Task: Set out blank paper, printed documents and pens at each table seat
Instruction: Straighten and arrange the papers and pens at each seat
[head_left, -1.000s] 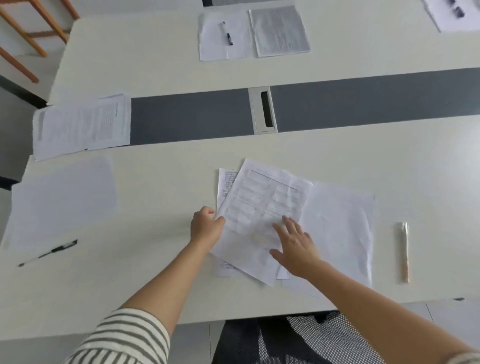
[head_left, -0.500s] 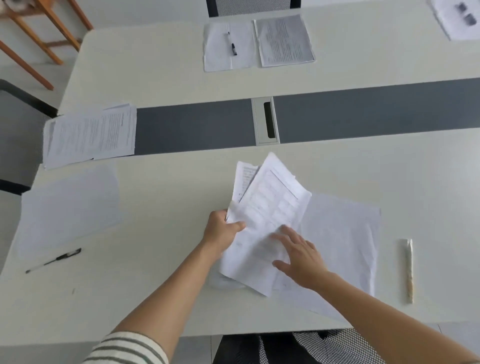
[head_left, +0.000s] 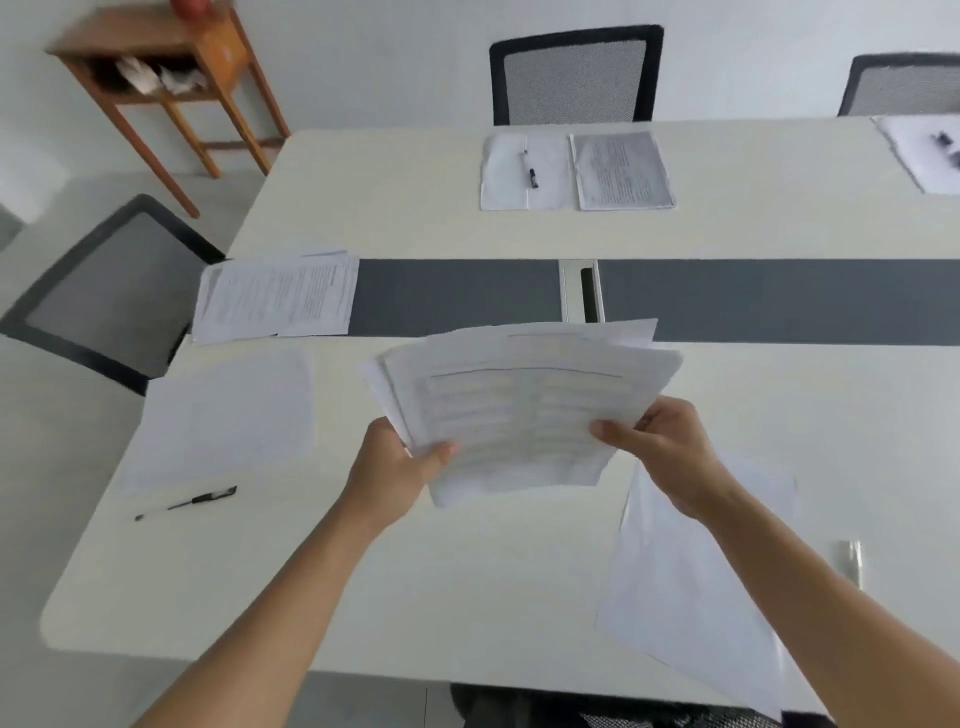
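A sheaf of printed documents (head_left: 524, 410) is held up above the white table (head_left: 467, 571), my left hand (head_left: 397, 470) gripping its lower left corner and my right hand (head_left: 662, 441) its right edge. Under my right forearm a blank sheet (head_left: 670, 597) lies flat on the table. A pen in a clear wrapper (head_left: 852, 564) rests to its right. At the left end seat lie a blank sheet (head_left: 223, 421), a black pen (head_left: 187, 503) and a printed stack (head_left: 275, 296).
The far seat has a blank sheet with a pen (head_left: 530, 169) and a printed document (head_left: 621, 169). More paper (head_left: 924, 148) lies at far right. A cable port (head_left: 584, 291) sits in the grey centre strip. Mesh chairs (head_left: 574, 75) ring the table; a wooden stand (head_left: 171, 67) is far left.
Both hands gathered the printed sheets that lay spread on the table and lifted them off it. The blank sheet stayed down. My view has tilted upward.
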